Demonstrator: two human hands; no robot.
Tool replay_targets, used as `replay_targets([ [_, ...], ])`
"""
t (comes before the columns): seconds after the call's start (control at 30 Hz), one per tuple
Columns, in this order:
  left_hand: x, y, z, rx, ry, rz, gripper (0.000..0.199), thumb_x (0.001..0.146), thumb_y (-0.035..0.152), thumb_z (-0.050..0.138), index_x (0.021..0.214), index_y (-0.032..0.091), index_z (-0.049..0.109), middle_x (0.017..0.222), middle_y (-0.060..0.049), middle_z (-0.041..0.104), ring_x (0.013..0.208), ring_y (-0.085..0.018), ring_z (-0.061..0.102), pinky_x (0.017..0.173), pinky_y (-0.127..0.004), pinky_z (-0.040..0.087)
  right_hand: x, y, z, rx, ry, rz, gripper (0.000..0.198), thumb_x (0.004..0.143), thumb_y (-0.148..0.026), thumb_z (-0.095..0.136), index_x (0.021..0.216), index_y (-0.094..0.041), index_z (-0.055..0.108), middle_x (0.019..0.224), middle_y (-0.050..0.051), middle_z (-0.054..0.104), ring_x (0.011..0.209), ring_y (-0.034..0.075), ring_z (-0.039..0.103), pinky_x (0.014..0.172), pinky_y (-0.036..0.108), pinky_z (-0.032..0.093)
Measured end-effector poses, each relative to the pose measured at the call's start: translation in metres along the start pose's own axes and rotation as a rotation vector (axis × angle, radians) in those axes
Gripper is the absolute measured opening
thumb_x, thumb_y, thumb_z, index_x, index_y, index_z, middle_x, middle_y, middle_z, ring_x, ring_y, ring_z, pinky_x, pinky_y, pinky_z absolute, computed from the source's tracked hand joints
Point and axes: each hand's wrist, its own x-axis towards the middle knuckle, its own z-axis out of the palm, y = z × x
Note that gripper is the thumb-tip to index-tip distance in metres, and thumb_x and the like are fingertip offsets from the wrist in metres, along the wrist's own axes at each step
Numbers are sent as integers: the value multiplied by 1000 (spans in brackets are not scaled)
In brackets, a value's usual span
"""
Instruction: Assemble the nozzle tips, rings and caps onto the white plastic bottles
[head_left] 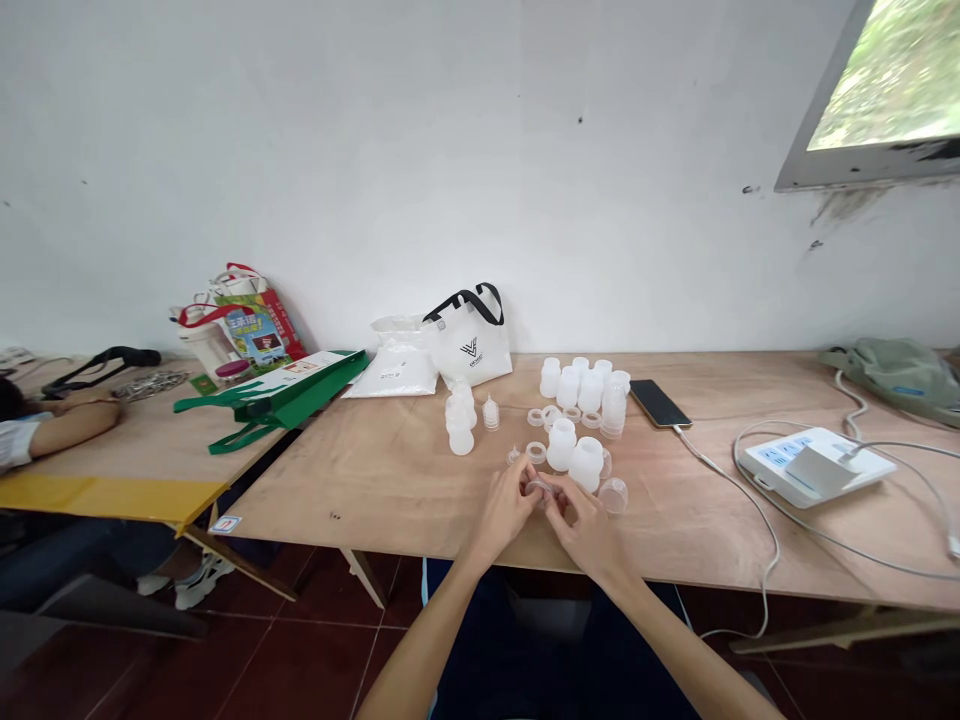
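Clear ring-like piece (538, 486) sits above the table (390, 480) near its front edge, pinched between the closed fingertips of the left hand (508, 505) and right hand (586, 525). Work looks partway along: between 10 and 11 o'clock from the hands, a bottle cluster (460, 422) seems put together, though too small to confirm; around 12 to 1 o'clock, loose rings (535, 422) and separate bottles (592, 388) seem left to handle.
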Motion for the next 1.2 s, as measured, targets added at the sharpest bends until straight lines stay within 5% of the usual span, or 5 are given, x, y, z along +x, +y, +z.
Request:
replay_targets([
  [0.33,1,0,2,10,23,-32,17,79,12,56,73,21,43,61,7,53,55,-11,46,59,-23,33,-2,5,4,-58,0,-68,27,98,-23,50,116,-22,70,77,2,67,65,18,61,65,31,53],
  [0.5,-2,5,-5,92,-6,1,3,89,20,54,89,23,53,69,6,59,59,-14,52,61,-25,36,3,1,3,61,12,60,29,100,-29,49,121,-26,69,105,6,74,89,22,69,83,36,57],
  [0.67,-6,10,-13,75,-84,57,21,102,41,45,108,26,58,88,1,70,74,-17,64,67,-27,44,5,7,3,202,8,195,35,103,-40,48,130,-28,65,121,8,71,107,25,68,90,41,57],
  [1.0,1,5,-10,182,51,0,23,99,39,51,86,22,57,78,1,69,72,-17,63,67,-27,39,3,5,5,250,63,195,27,99,-47,56,112,-24,62,101,8,73,92,23,70,81,38,60],
  [1.2,-3,7,-15,123,-92,44,26,96,43,55,82,21,55,74,2,61,69,-16,56,63,-26,35,2,-1,2,156,114,166,26,101,-47,54,111,-24,62,90,5,70,86,22,68,77,36,59],
])
